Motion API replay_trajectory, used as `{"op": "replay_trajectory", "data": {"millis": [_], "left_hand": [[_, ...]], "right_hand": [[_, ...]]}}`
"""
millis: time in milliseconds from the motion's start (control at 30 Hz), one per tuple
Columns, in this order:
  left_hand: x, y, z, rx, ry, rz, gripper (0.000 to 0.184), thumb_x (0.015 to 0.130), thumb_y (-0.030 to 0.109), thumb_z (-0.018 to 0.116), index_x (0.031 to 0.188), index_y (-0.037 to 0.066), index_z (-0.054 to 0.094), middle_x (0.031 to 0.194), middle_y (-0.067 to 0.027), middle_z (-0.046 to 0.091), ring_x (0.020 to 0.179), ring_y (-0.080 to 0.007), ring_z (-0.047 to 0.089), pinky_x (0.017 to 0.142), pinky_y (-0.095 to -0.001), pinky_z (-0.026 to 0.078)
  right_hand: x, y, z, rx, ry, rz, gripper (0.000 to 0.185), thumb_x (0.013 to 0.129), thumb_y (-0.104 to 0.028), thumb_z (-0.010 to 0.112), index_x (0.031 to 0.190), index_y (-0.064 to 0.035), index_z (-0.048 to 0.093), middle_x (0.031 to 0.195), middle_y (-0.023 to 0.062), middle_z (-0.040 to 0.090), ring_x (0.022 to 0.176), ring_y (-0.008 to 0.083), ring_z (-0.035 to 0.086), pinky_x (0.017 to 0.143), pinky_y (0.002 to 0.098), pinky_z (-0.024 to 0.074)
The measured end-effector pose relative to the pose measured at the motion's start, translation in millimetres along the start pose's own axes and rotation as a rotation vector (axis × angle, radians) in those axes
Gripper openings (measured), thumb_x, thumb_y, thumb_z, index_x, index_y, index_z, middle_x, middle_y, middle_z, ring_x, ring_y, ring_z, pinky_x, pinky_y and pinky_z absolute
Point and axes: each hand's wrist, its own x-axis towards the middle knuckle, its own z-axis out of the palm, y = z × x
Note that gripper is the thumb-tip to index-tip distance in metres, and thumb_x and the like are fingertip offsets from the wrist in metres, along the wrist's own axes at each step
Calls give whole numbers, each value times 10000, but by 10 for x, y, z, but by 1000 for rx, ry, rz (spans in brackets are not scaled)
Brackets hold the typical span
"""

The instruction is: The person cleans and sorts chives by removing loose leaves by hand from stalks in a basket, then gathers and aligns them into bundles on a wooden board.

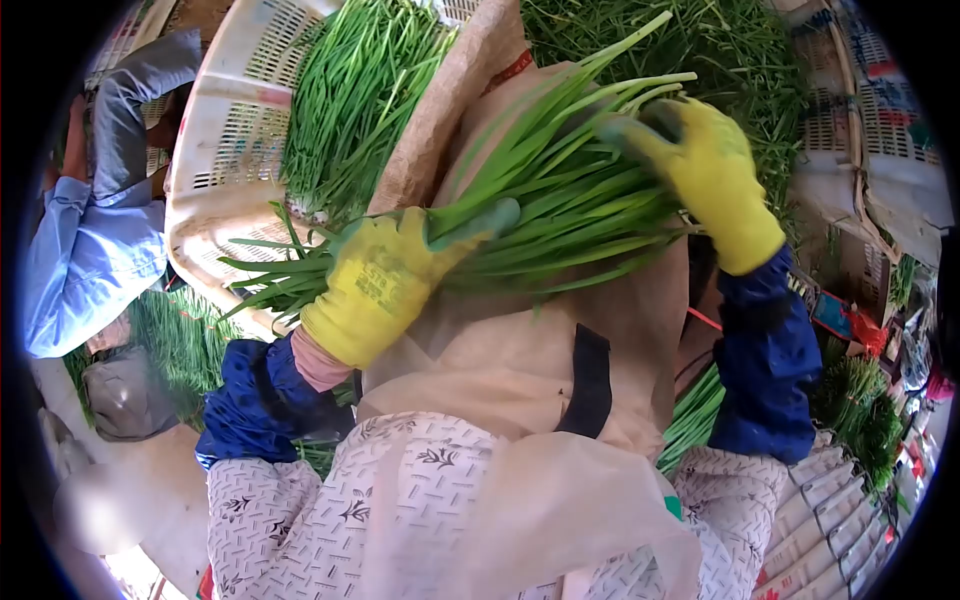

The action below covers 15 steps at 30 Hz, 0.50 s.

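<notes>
A bunch of long green garlic chives (570,215) lies across my lap, stalk ends up to the right and leaf tips trailing left. My left hand (385,275), in a yellow glove with green-coated fingers, is closed around the bunch with its thumb on top. At the right end, my right hand (705,170), gloved the same way, is bent over the stalks. Its fingertips are blurred by motion, so whether they grip any stalks is unclear. A tan apron (510,355) spreads beneath the bunch.
At upper left a white plastic basket (230,130) holds many chives (365,110). More loose greens (690,50) lie ahead, beside another slatted basket (890,90) at right. Another person's blue sleeve (100,255) shows at left. Bundled greens (855,410) stand at lower right.
</notes>
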Motion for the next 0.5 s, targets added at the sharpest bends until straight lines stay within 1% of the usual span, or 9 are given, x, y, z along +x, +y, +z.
{"op": "replay_trajectory", "data": {"millis": [67, 167, 200, 300, 367, 400, 433, 467, 500], "left_hand": [[-12, 24, 33, -32, 36, -3, 799, 806, 69, 527, 1498, 345, 238, 725, -71, 460, 580, -183, 508, 490, -302, 462], [-44, 26, 45, -52, 47, -32, 791, 803, 68, 527, 1491, 352, 259, 737, -80, 461, 588, -198, 512, 508, -304, 467], [-46, 16, 46, -80, 54, -40, 785, 803, 66, 526, 1485, 359, 272, 747, -85, 466, 594, -205, 517, 515, -309, 470], [-35, -78, 76, -155, 76, -62, 766, 800, 62, 524, 1464, 381, 314, 780, -102, 483, 613, -226, 534, 531, -325, 479], [-56, -72, 120, -162, 89, -77, 752, 797, 59, 525, 1446, 395, 348, 806, -113, 496, 626, -240, 546, 536, -335, 483], [-70, -43, 102, -264, -34, -131, 625, 706, 25, 624, 1273, 282, 565, 1093, -213, 566, 772, -349, 596, 658, -430, 497], [-62, -41, 101, -273, -28, -120, 611, 713, 30, 624, 1268, 279, 568, 1089, -211, 567, 771, -348, 596, 657, -430, 498], [-56, -43, 100, -281, -24, -112, 596, 720, 35, 624, 1263, 276, 572, 1085, -208, 568, 770, -348, 596, 656, -430, 498], [-56, -55, 115, -287, -24, -107, 581, 727, 41, 623, 1258, 273, 576, 1080, -206, 569, 769, -348, 596, 655, -430, 498]], "right_hand": [[72, -153, 76, 30, -3, 117, 527, 755, -522, 673, 830, -1, 680, 749, 177, 650, 720, 366, 617, 714, 430, 484], [165, -83, 134, 254, -97, 247, 459, 769, -449, 688, 837, 4, 676, 739, 158, 659, 706, 313, 640, 690, 383, 498], [149, -101, 128, 420, -70, 349, 339, 779, -328, 710, 865, -2, 677, 708, 117, 650, 668, 230, 640, 648, 328, 491], [233, 78, 21, 511, -36, 313, 259, 782, -242, 726, 885, -9, 682, 691, 88, 641, 645, 163, 618, 613, 299, 473], [213, 331, -21, 408, 112, 236, 240, 794, -219, 726, 903, -8, 694, 729, 95, 667, 637, 158, 606, 618, 292, 470], [219, 437, -97, 360, 115, 282, 236, 794, -225, 731, 908, -21, 698, 742, 94, 672, 650, 158, 609, 633, 288, 472], [228, 564, -175, 315, 120, 328, 233, 795, -232, 736, 912, -33, 703, 754, 93, 677, 663, 157, 613, 648, 285, 475], [219, 929, -179, 307, 223, 258, 246, 795, -255, 742, 955, -71, 711, 781, 94, 685, 692, 159, 619, 663, 288, 478], [239, 1052, -356, 321, 275, 412, 257, 808, -291, 724, 986, -106, 712, 837, 90, 695, 723, 177, 626, 684, 290, 483]]}}
